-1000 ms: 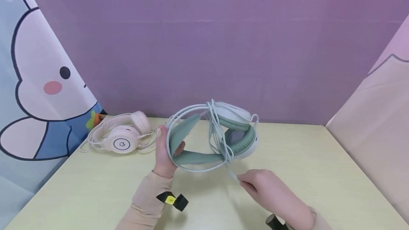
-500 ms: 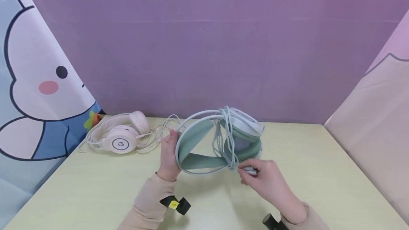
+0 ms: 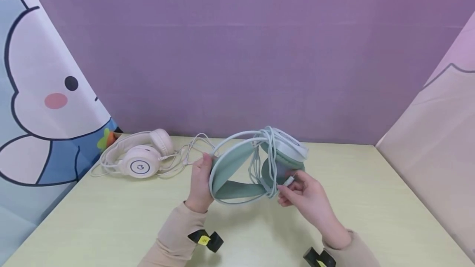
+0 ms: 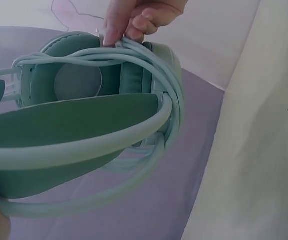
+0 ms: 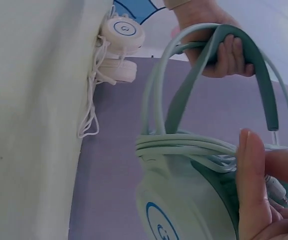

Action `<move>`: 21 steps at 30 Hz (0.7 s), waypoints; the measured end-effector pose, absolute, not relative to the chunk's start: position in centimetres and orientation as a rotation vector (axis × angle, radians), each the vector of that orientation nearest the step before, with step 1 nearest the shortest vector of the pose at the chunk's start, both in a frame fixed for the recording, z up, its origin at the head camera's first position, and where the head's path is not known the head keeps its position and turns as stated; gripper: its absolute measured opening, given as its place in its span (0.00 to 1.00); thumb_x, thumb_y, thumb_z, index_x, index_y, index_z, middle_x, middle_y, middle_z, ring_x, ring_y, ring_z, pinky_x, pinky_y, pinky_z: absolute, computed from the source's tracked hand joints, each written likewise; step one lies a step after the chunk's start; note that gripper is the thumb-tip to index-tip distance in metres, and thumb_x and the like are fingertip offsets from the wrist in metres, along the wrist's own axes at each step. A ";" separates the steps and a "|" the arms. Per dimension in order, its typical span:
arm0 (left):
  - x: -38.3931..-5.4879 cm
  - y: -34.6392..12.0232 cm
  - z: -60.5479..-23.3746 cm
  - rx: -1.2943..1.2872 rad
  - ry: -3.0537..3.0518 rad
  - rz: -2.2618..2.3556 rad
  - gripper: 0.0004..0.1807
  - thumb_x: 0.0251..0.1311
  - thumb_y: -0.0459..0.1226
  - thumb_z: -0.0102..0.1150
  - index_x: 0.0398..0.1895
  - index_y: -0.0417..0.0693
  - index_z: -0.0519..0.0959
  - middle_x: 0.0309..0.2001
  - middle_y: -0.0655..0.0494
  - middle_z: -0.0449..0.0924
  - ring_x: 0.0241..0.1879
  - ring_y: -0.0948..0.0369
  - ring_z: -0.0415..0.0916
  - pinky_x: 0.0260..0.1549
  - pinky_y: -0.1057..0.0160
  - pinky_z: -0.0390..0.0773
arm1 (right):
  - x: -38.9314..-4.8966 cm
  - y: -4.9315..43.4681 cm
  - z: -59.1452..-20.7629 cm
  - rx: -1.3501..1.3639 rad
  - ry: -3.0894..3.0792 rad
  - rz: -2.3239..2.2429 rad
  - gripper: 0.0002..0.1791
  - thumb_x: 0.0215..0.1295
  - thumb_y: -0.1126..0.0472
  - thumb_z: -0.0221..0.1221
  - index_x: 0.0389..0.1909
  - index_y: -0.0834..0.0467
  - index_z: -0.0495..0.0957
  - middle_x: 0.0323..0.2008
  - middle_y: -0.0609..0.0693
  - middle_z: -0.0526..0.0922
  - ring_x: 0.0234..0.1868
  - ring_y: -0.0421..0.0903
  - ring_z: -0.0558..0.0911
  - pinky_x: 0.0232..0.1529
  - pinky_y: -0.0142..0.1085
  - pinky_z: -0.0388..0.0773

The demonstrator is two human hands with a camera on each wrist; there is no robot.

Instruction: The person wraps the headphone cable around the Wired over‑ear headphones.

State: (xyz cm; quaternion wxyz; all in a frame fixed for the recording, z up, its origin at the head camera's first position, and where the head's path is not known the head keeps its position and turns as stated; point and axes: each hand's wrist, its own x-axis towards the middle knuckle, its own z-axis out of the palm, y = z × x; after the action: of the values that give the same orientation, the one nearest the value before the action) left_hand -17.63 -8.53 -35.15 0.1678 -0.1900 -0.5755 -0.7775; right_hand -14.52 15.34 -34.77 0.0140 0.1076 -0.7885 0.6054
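Note:
In the head view my left hand [image 3: 199, 184] grips the headband [image 3: 233, 166] of pale green headphones, holding them above the table. Their ear cups [image 3: 291, 147] point right. A pale cord [image 3: 273, 160] is wound in several turns around the headband arms beside the cups. My right hand [image 3: 309, 199] is at these turns, its thumb and fingers pinching the cord's end, where a light-coloured plug [image 3: 288, 181] sticks out. The right wrist view shows the plug with a metal tip [image 5: 276, 189] between the fingers. In the left wrist view, the right fingers [image 4: 116, 30] meet the cord turns.
White headphones [image 3: 141, 162] lie at the back left of the pale table [image 3: 356, 209], their thin cord [image 3: 185, 155] loosely coiled beside them. A purple backdrop [image 3: 259, 52] stands behind the table, with printed cloths [image 3: 55, 73] at the sides.
My right hand has moved up from the cord's hanging end to the wound turns, bringing the plug along. The green headphones and my left hand have shifted slightly right.

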 end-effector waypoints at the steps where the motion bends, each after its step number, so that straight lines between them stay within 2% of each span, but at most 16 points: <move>1: -17.6 -8.4 -35.2 -0.529 -1.643 -2.209 0.24 0.68 0.57 0.38 0.16 0.63 0.72 0.17 0.72 0.67 0.23 0.72 0.67 0.31 0.71 0.69 | -14.6 15.3 -34.9 0.316 -2.442 1.872 0.16 0.58 0.74 0.59 0.46 0.72 0.68 0.27 0.68 0.82 0.22 0.42 0.83 0.28 0.36 0.83; 5: -17.7 -8.1 -35.3 -0.505 -1.646 -2.194 0.22 0.65 0.59 0.41 0.17 0.65 0.74 0.17 0.73 0.68 0.23 0.73 0.66 0.30 0.72 0.68 | -15.2 15.0 -35.7 0.252 -2.391 1.832 0.20 0.58 0.74 0.60 0.50 0.69 0.65 0.26 0.65 0.82 0.22 0.42 0.83 0.28 0.35 0.83; 11: -17.5 -7.6 -35.7 -0.575 -1.637 -2.135 0.20 0.63 0.59 0.45 0.19 0.66 0.78 0.17 0.74 0.66 0.20 0.74 0.64 0.26 0.73 0.66 | -16.3 15.3 -36.7 0.127 -2.370 1.836 0.28 0.58 0.72 0.61 0.54 0.67 0.55 0.27 0.64 0.83 0.20 0.41 0.83 0.27 0.35 0.83; 15: -17.5 -6.7 -36.1 -0.677 -1.658 -2.006 0.30 0.63 0.58 0.46 0.15 0.45 0.76 0.16 0.72 0.66 0.19 0.74 0.62 0.21 0.72 0.65 | -16.9 16.4 -37.6 0.009 -2.379 1.929 0.26 0.59 0.72 0.61 0.51 0.66 0.56 0.27 0.64 0.84 0.20 0.42 0.83 0.27 0.36 0.83; 18: -17.4 -6.0 -36.3 -0.859 -1.671 -1.884 0.35 0.66 0.55 0.45 0.14 0.32 0.68 0.12 0.61 0.64 0.15 0.71 0.61 0.15 0.69 0.63 | -17.2 17.6 -38.5 -0.027 -2.374 2.052 0.25 0.61 0.69 0.60 0.52 0.69 0.56 0.27 0.58 0.83 0.23 0.41 0.83 0.31 0.35 0.83; 21: -17.3 -5.2 -36.3 -1.050 -1.654 -1.814 0.32 0.68 0.51 0.45 0.11 0.35 0.65 0.10 0.50 0.61 0.11 0.65 0.59 0.11 0.69 0.62 | -17.5 19.0 -39.4 0.130 -2.318 2.330 0.28 0.67 0.65 0.55 0.58 0.73 0.51 0.32 0.50 0.83 0.31 0.39 0.84 0.39 0.31 0.82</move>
State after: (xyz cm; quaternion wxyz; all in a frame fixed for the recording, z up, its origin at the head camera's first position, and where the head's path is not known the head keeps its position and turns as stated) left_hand -17.30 -5.16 -36.31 0.2337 -0.3822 -0.6023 -0.6606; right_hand -17.46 19.03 -39.42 -0.0736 0.0395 -0.7029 0.7064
